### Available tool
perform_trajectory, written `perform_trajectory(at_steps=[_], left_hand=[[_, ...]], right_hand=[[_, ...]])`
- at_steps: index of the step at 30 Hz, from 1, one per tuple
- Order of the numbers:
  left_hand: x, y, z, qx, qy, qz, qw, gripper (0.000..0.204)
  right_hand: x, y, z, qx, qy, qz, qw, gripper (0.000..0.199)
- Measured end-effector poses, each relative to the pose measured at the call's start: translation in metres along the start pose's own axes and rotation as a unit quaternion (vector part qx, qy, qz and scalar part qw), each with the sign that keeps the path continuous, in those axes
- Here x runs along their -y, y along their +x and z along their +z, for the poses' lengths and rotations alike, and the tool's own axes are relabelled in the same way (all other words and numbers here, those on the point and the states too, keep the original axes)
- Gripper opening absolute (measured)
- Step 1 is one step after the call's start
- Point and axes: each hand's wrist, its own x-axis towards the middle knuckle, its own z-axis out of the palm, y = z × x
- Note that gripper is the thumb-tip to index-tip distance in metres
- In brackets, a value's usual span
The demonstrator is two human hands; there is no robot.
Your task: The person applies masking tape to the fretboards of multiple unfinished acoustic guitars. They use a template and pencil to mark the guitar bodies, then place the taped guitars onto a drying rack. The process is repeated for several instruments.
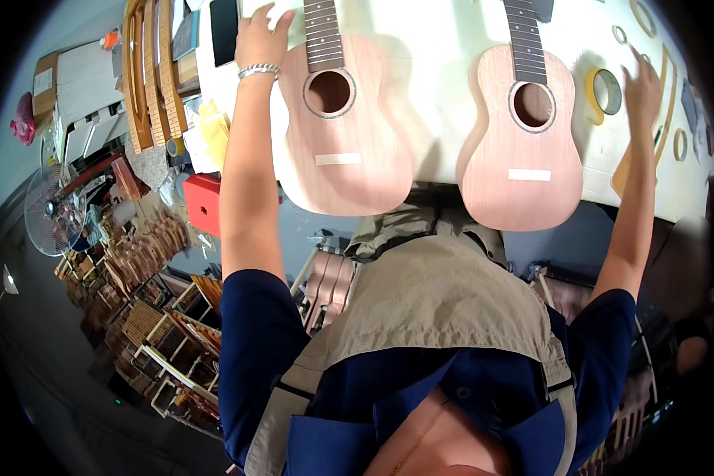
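Two unfinished ukuleles lie on a white table (432,95), both pale pinkish wood with dark fretboards and a light strip below the soundhole. The left ukulele (349,178) and the right ukulele (523,198) overhang the near edge; their neck ends leave the picture at the top. My left hand (260,40), with a chain bracelet at the wrist, is beside the left ukulele's neck, its fingers apart and nothing seen in them. On the far right my right hand (642,83) reaches past a yellow tape roll (604,91), fingers spread, seemingly holding nothing.
A black phone-like slab (224,32) lies left of my left hand. Several wooden necks (147,79) are stacked farther left, above a red box (203,203). A fan (54,210) and racks of wooden parts (163,333) stand at the left. A smaller tape ring (680,145) lies right.
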Motion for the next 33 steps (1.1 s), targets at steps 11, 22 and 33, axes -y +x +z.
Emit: perform_trajectory(at_steps=[11, 22, 33], left_hand=[[-0.079, -0.004, -0.032, 0.052, -0.123, 0.124, 0.983, 0.072], [-0.121, -0.103, -0.223, 0.146, -0.187, 0.334, 0.912, 0.067], [-0.122, -0.183, -0.054, 0.244, -0.073, 0.465, 0.848, 0.066]], right_hand=[[0.169, 0.093, -0.059, 0.037, 0.144, -0.525, 0.838, 0.035], [0.116, 0.059, -0.138, 0.09, 0.178, -0.064, 0.978, 0.044], [0.232, -0.007, -0.063, -0.032, 0.317, 0.014, 0.948, 0.051]])
